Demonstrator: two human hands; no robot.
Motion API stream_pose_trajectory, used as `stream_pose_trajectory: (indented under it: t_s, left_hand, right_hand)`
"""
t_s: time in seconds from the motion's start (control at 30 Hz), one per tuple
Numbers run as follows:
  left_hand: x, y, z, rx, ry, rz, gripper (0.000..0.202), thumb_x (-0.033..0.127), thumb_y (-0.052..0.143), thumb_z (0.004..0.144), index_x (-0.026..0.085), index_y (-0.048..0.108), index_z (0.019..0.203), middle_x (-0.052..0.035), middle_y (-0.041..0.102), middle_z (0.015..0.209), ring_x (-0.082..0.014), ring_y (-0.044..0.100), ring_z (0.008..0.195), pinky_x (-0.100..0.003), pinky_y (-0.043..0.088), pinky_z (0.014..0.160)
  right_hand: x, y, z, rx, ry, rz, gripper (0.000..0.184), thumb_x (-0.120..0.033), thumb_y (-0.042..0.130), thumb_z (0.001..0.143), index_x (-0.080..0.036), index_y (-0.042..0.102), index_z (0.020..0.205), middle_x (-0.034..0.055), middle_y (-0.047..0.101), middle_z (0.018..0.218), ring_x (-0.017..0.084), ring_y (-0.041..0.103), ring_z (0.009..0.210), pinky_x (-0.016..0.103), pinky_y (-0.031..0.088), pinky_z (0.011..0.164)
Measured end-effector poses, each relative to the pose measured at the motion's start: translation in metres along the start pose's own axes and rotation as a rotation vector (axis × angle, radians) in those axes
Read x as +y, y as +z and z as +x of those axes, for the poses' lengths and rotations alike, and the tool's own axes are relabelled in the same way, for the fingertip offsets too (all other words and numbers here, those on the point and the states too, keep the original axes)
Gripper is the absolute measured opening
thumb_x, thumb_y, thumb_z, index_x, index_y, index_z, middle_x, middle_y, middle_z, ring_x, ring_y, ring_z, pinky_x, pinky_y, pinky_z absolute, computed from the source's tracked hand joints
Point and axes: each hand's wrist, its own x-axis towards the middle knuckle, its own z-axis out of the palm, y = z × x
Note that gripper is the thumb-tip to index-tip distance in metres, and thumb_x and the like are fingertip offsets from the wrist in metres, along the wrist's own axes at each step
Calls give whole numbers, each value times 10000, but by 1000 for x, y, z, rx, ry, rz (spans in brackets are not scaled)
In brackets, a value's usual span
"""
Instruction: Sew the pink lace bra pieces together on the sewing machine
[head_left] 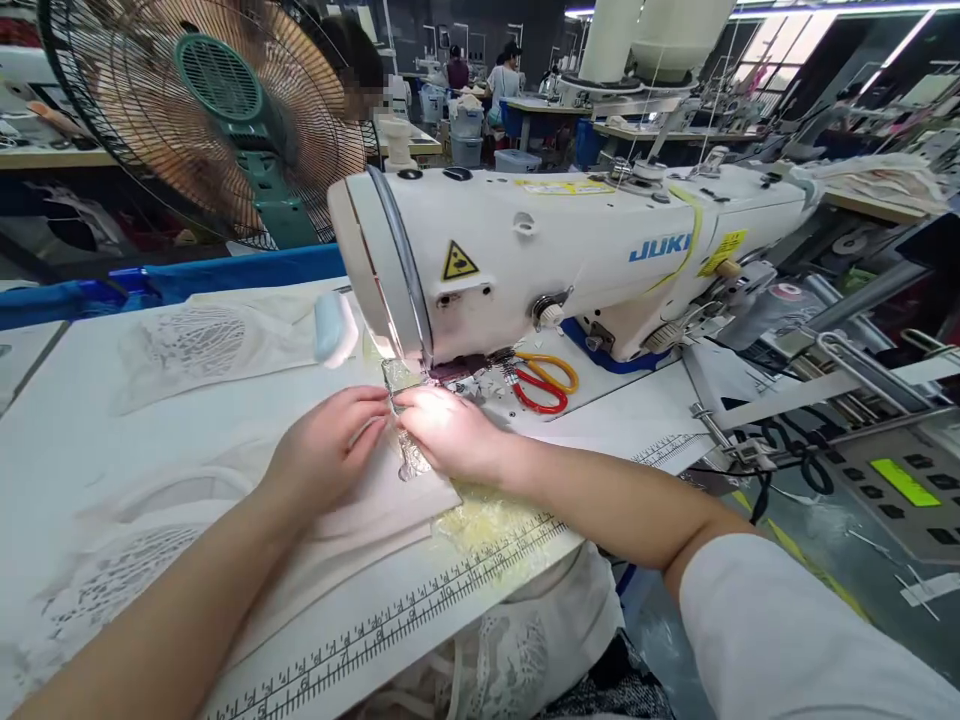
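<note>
A white JUKI sewing machine (570,250) stands on the white table (90,420). Both hands rest just in front of its needle end. My left hand (330,445) lies on a beige fabric piece (375,510), fingers curled and pressing it down. My right hand (450,430) presses the same fabric beside a narrow lace strip (411,455) that runs under the machine head. The needle itself is hidden by glare and by my fingers. Pale yellow lace (480,520) bunches under my right forearm.
Scissors with red and orange handles (544,385) lie under the machine arm. Lace pieces (195,345) lie at the left. A ruler strip (420,610) runs along the table's front edge. A control panel (900,485) sits at the right, a fan (217,110) behind. People work far back.
</note>
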Motion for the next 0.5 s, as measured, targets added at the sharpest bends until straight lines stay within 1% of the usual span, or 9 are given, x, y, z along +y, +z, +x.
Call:
stream_pose_trajectory:
  t_s: [0.03,0.07,0.13,0.2,0.23,0.3,0.37,0.43,0.5]
  left_hand:
    - [-3,3,2,-57,23,71,487,459,287,856,185,667,988,-115,612,1242,-264,553,1149,-384,457,973]
    - [-6,5,4,-127,40,136,533,457,259,858,169,653,1073,-119,569,1315,-272,496,1233,-403,409,1043]
    - [-10,10,6,-232,34,234,601,458,230,856,131,608,1190,-129,492,1404,-288,398,1328,-433,337,1112]
    - [-12,11,6,-253,-8,286,633,457,227,860,91,567,1248,-154,438,1445,-317,352,1357,-467,308,1127]
    - [-11,10,6,-251,-28,300,638,453,230,863,74,554,1262,-169,423,1452,-334,347,1357,-483,304,1126]
    - [-9,5,5,-260,-64,332,628,435,236,872,57,544,1268,-195,417,1447,-358,360,1345,-508,320,1110]
    - [-5,-2,6,-274,-90,358,587,405,251,878,62,567,1235,-213,441,1421,-379,407,1308,-529,372,1063]
    - [0,-9,12,-288,-91,377,506,362,275,878,92,623,1128,-211,482,1378,-389,474,1242,-530,438,985]
    - [8,-13,23,-298,-65,382,405,313,321,862,127,643,1022,-192,533,1316,-374,514,1194,-501,478,923]
  right_hand:
    - [-3,-5,-3,-20,-31,-35,213,-79,543,858,-101,623,1055,135,542,1319,239,457,1257,321,376,1043]
    - [-6,-11,-8,-47,-58,-66,178,-89,545,863,-101,636,1016,139,578,1260,244,493,1211,329,411,995]
    - [-12,-25,-21,-131,-86,-103,103,-138,566,873,-117,653,925,124,651,1073,241,587,1034,326,476,812]
    - [-15,-39,-39,-200,-73,-100,91,-214,601,877,-142,655,866,89,670,914,223,618,873,301,451,657]
    - [-13,-44,-48,-213,-58,-87,114,-253,608,881,-151,655,866,78,671,888,217,619,848,293,432,633]
    - [-2,-52,-67,-202,0,-58,146,-290,587,903,-162,657,911,73,675,924,214,614,889,289,418,662]
    - [16,-55,-81,-167,103,-49,163,-282,564,918,-159,658,970,84,673,996,220,604,947,299,420,717]
    - [34,-55,-89,-144,208,-54,192,-274,560,919,-149,655,1029,99,662,1055,231,592,991,312,423,761]
    - [47,-53,-90,-142,261,-59,230,-273,569,912,-144,646,1086,104,654,1092,240,580,1023,325,420,802]
